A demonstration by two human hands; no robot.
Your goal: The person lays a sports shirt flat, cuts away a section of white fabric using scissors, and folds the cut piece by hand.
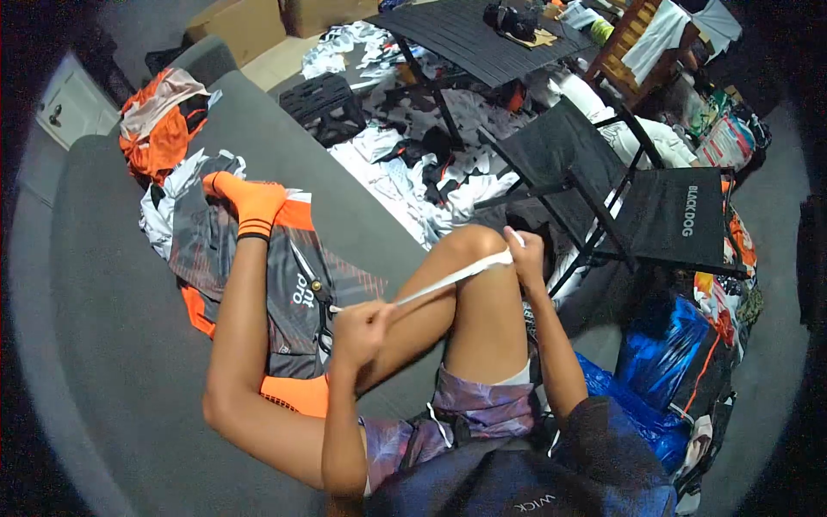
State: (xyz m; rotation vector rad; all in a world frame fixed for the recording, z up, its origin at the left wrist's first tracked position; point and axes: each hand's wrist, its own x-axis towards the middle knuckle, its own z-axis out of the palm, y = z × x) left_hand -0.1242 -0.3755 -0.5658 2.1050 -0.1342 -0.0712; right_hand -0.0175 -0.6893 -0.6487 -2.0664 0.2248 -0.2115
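A narrow white strip of cloth (pixel 452 277) is pulled taut between my two hands, passing in front of my raised knee. My left hand (pixel 359 332) is closed in a fist around one end, and a short white tip sticks out beside it. The other end is gripped by my right hand (pixel 526 255), next to the knee. Black-handled scissors (pixel 317 287) lie on a dark grey and orange jersey (pixel 289 258), just left of my left hand. An orange sock (pixel 250 203) covers my foot, which rests on that jersey.
I sit on a grey sofa (pixel 129 345). A heap of orange and beige clothes (pixel 161 121) lies at its far end. Past the sofa are a folding black chair (pixel 659 211), a dark table (pixel 469 34), white cloth piles (pixel 379 172) and blue plastic bags (pixel 659 349).
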